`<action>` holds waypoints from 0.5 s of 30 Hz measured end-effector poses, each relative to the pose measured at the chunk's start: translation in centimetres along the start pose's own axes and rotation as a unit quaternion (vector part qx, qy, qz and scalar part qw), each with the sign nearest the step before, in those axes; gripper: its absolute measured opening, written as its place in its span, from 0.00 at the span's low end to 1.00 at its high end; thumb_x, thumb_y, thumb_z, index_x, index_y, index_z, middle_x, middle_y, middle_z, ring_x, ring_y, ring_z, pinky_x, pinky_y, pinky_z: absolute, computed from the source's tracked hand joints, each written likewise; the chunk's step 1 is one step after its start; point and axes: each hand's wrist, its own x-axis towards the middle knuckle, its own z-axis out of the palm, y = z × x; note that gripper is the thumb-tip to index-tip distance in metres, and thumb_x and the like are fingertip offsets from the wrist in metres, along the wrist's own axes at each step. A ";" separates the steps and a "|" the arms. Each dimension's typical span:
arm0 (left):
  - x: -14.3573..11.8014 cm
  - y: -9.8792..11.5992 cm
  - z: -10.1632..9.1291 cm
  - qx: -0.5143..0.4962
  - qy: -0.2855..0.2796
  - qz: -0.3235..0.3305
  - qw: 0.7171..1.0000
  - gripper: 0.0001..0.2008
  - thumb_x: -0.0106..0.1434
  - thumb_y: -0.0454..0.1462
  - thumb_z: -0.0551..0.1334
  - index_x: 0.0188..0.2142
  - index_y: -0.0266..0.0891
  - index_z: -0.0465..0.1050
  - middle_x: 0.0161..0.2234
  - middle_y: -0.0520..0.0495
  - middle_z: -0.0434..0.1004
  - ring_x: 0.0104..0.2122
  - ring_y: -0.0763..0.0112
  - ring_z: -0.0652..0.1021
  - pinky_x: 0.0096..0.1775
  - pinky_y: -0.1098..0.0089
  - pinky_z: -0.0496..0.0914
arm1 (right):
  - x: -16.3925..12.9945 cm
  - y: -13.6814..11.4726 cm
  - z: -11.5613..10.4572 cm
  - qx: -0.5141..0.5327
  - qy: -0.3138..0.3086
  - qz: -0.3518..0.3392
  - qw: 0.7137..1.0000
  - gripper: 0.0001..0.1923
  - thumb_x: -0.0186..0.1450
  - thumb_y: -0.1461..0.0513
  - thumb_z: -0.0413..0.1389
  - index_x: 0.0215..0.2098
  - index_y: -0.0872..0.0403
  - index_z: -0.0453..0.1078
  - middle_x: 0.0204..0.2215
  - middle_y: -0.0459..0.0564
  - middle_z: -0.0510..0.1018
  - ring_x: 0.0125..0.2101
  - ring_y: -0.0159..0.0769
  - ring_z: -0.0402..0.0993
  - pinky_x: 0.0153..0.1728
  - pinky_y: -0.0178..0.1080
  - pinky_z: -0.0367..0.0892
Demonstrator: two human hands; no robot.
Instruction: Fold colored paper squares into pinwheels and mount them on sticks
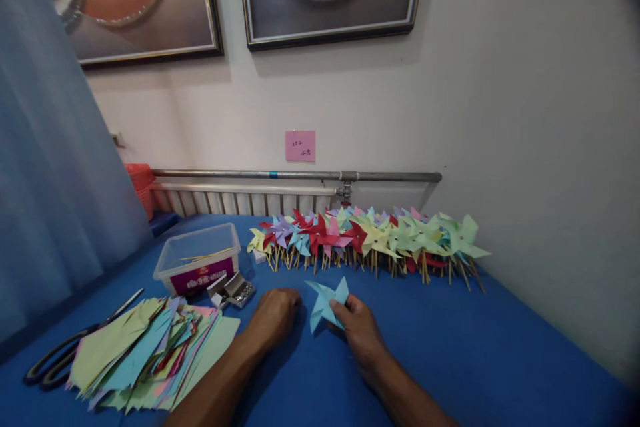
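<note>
Clearly creased, a pale-blue paper pinwheel (325, 299) with pointed blades is over the middle of the blue surface (475, 353), pinched between thumb and fingers of the right hand (359, 328). The left hand (277, 310), just beside it, is curled with fingers folded in; whether it holds anything, I cannot tell. To the left lie a ragged, fanned heap of coloured paper (145, 347), metal-bladed scissors (93, 329), a clear plastic tub (200, 278) of thin sticks (207, 255) and an opened small box (235, 283) of shiny bits. Stick-mounted pinwheels (377, 240) crowd the far side, before a pale wall (525, 113) with a metal pipe (300, 175).
</note>
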 end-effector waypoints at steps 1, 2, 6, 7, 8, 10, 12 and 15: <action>0.1 0.0 0.1 -0.022 0.009 0.017 1.000 0.10 0.62 0.30 0.57 0.34 0.39 0.78 0.33 0.45 0.81 0.35 0.66 0.77 0.38 0.71 0.63 | 0.0 0.0 0.0 0.002 0.004 0.000 1.000 0.15 0.53 0.51 0.65 0.30 0.55 0.75 0.22 0.45 0.77 0.24 0.34 0.70 0.29 0.36 0.67; 0.2 -0.1 0.2 -0.050 0.021 0.032 0.998 0.10 0.61 0.29 0.57 0.34 0.39 0.78 0.31 0.46 0.80 0.33 0.67 0.77 0.36 0.71 0.63 | 0.1 0.0 0.0 0.005 0.008 0.001 1.000 0.15 0.53 0.52 0.65 0.30 0.55 0.75 0.23 0.45 0.77 0.24 0.34 0.70 0.30 0.36 0.67; 0.8 -0.5 0.4 -0.235 0.055 -0.001 0.970 0.07 0.58 0.31 0.58 0.31 0.38 0.76 0.27 0.49 0.78 0.29 0.69 0.75 0.33 0.71 0.63 | 0.6 0.3 0.0 0.024 0.026 0.001 0.999 0.14 0.51 0.52 0.66 0.28 0.54 0.74 0.21 0.43 0.75 0.22 0.33 0.69 0.29 0.36 0.68; 0.9 -0.4 0.4 -0.290 0.056 -0.012 0.955 0.06 0.58 0.32 0.59 0.31 0.38 0.75 0.27 0.49 0.77 0.28 0.70 0.74 0.33 0.71 0.63 | 0.7 0.3 -0.1 0.024 0.031 -0.001 0.999 0.14 0.51 0.53 0.66 0.27 0.54 0.73 0.20 0.43 0.74 0.22 0.33 0.68 0.28 0.36 0.68; 0.9 -0.3 0.5 -0.338 0.057 -0.021 0.939 0.05 0.57 0.33 0.59 0.30 0.38 0.75 0.26 0.50 0.76 0.27 0.70 0.73 0.32 0.71 0.63 | 0.9 0.4 -0.2 0.023 0.034 -0.004 0.999 0.14 0.51 0.53 0.67 0.26 0.54 0.73 0.20 0.43 0.73 0.21 0.33 0.68 0.28 0.37 0.68; 0.7 0.4 0.6 -0.397 0.064 -0.027 0.915 0.04 0.55 0.35 0.61 0.28 0.38 0.75 0.24 0.52 0.73 0.24 0.72 0.70 0.29 0.72 0.62 | 1.1 0.6 -0.3 0.018 0.037 -0.012 0.999 0.14 0.52 0.53 0.66 0.26 0.53 0.73 0.20 0.43 0.74 0.21 0.33 0.68 0.27 0.37 0.68; 0.4 1.4 0.9 -0.414 0.080 -0.017 0.907 0.03 0.53 0.35 0.63 0.27 0.38 0.76 0.24 0.52 0.71 0.24 0.73 0.68 0.28 0.73 0.61 | 1.2 0.8 -0.4 0.014 0.034 -0.026 0.999 0.14 0.52 0.53 0.66 0.28 0.53 0.74 0.21 0.43 0.75 0.22 0.34 0.70 0.27 0.36 0.68; -0.2 2.8 1.5 -0.440 0.123 0.003 0.890 0.04 0.50 0.36 0.65 0.25 0.38 0.79 0.33 0.46 0.76 0.31 0.69 0.73 0.32 0.71 0.65 | 1.1 1.0 -0.3 0.011 0.023 -0.048 0.999 0.14 0.53 0.53 0.65 0.32 0.53 0.75 0.24 0.46 0.78 0.25 0.36 0.72 0.29 0.37 0.69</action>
